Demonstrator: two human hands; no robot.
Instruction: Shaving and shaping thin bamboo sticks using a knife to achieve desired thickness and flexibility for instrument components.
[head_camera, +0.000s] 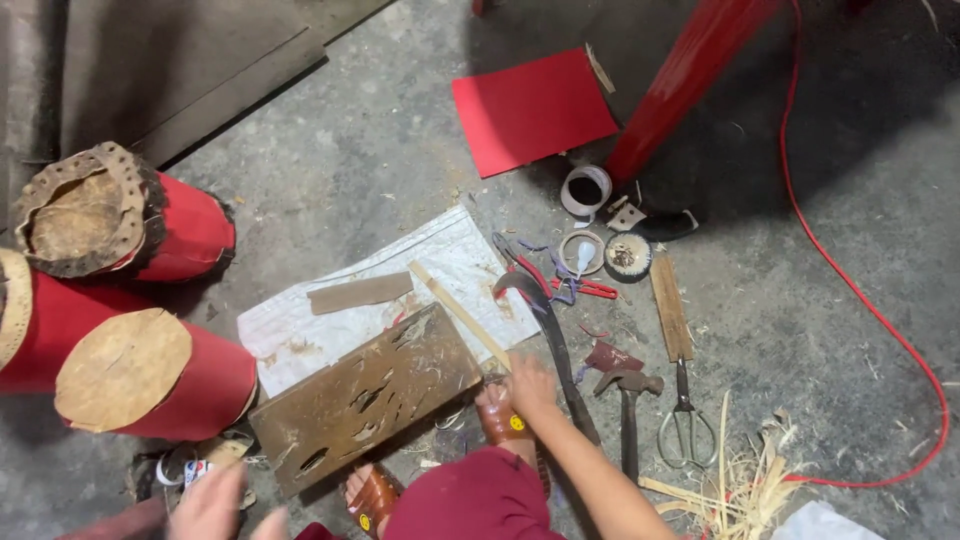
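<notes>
Right hand (530, 385) on floor, grip closed on thin wood strip (460, 313) crossing white sack (300, 335), beside brown board (365, 398); left hand (208, 505) blurred, grip apart, holding nothing visible

Three red drums (150, 375), red sheet (532, 108), scissors (685, 425), hammer (628, 395), tape roll (585, 189), red cable (860, 290).

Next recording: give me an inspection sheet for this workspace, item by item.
Surface: grey concrete floor, white woven sheet spread on it.
Job's things: thin wooden stick at the right hand; worn brown board with cut-out holes beside it.
Clutter: hammer, scissors, curved knife, tape roll, red sheet, shavings.
Grips: right hand on the stick's end; left hand blurred, low left.
Cables: red cord looping right.
Surroundings: three red drums, red post.
</notes>
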